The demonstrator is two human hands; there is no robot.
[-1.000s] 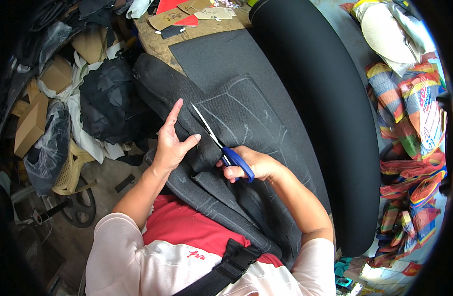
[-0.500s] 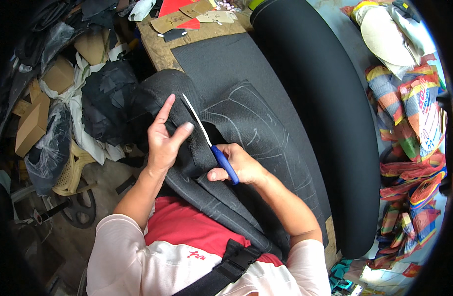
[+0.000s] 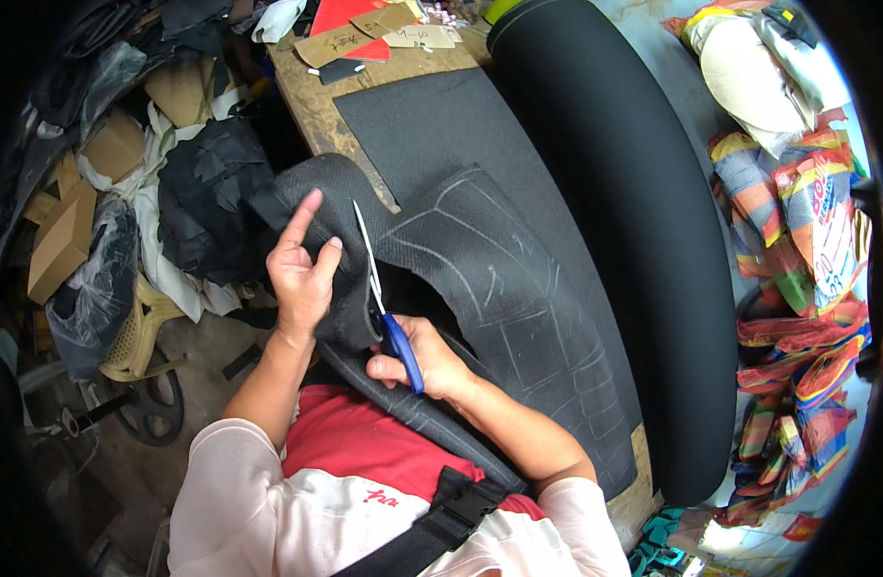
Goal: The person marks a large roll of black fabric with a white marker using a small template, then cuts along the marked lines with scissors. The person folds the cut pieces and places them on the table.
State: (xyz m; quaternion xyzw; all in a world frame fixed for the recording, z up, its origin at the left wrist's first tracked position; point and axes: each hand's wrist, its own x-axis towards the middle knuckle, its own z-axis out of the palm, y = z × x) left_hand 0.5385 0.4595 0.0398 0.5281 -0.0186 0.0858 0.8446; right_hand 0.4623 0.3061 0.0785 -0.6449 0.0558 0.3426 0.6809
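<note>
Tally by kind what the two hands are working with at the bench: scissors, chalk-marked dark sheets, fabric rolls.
Scissors, blue-handled, in the right hand: 1
Chalk-marked dark sheet, pinched by the left hand: 1
Big black fabric roll: 1
Total: 3

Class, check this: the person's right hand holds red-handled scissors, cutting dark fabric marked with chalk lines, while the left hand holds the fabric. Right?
Not quite: the scissors in the right hand have blue handles, as the head view shows. The left hand does hold the chalk-marked dark fabric.
</note>
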